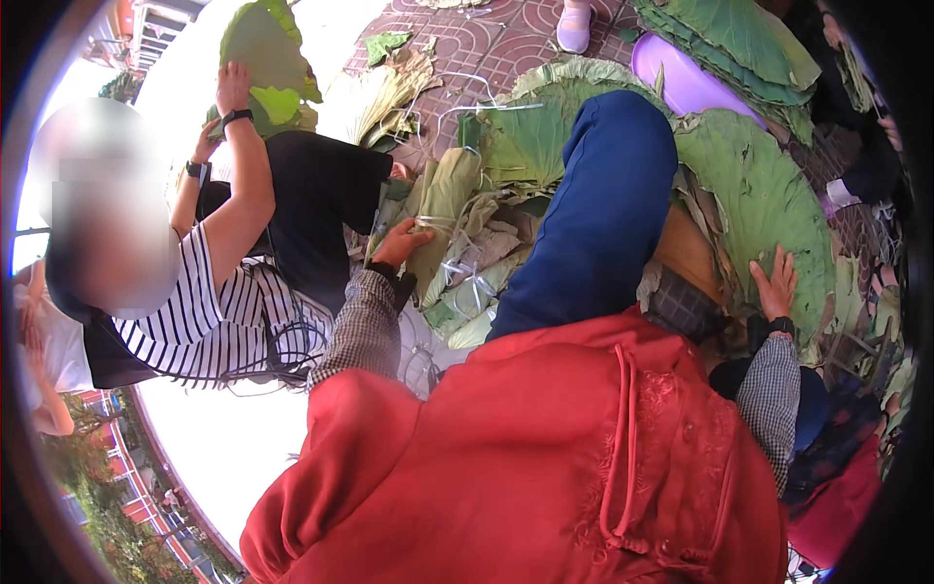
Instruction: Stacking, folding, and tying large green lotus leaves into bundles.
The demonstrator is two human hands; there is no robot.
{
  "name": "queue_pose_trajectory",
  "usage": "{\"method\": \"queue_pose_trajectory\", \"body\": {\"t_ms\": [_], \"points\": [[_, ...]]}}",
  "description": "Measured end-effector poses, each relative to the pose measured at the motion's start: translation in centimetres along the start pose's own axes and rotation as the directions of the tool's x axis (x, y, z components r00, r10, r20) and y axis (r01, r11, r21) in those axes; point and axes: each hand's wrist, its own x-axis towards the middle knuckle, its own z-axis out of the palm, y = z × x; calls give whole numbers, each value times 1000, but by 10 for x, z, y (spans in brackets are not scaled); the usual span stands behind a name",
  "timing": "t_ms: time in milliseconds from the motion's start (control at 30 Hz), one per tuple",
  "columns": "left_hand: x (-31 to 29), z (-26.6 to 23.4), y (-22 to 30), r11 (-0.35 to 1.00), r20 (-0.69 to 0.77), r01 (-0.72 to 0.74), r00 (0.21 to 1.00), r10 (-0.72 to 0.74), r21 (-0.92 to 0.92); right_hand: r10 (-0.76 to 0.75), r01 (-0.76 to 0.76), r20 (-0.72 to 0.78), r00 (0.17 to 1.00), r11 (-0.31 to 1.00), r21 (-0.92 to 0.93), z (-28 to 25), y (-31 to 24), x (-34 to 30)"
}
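Note:
My left hand [397,243] grips the side of a rolled bundle of large leaves [449,195], pale green and tied round with thin white string. More tied leaf bundles [467,292] lie just below it, beside my blue-trousered knee. Over on the right, my right hand [775,284] lies flat with its fingers spread on a big round green leaf [744,185], which looks like a lotus leaf. Brownish, dry leaf edges show under that leaf, and part of what lies beneath is hidden.
To the left, a person in a striped shirt holds up a large leaf [268,63]. A purple basin [686,78] stands at the far right by stacked leaves [735,44]. Loose string [467,97] and dry leaves [394,83] lie on the patterned paving [506,39].

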Motion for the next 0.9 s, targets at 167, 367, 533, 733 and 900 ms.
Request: {"method": "queue_pose_trajectory", "body": {"t_ms": [167,367,533,733,900], "points": [[-22,22,91,858,40,-74,993,109,-509,45,-45,7,999,999,2,-3,-4,-4],[-41,84,234,797,139,-232,920,365,-558,67,-69,67,995,997,24,-18,-12,-2],[-74,165,330,749,284,-289,797,533,-596,-194,314,-396,898,911,266,-68,-49,-12],[-93,284,373,830,589,-276,598,544,-485,-391,85,-121,913,-109,990,-127,-119,-56],[-78,369,366,879,714,-289,512,477,-380,-279,-15,-88,956,-347,938,-130,-120,-54]]}}
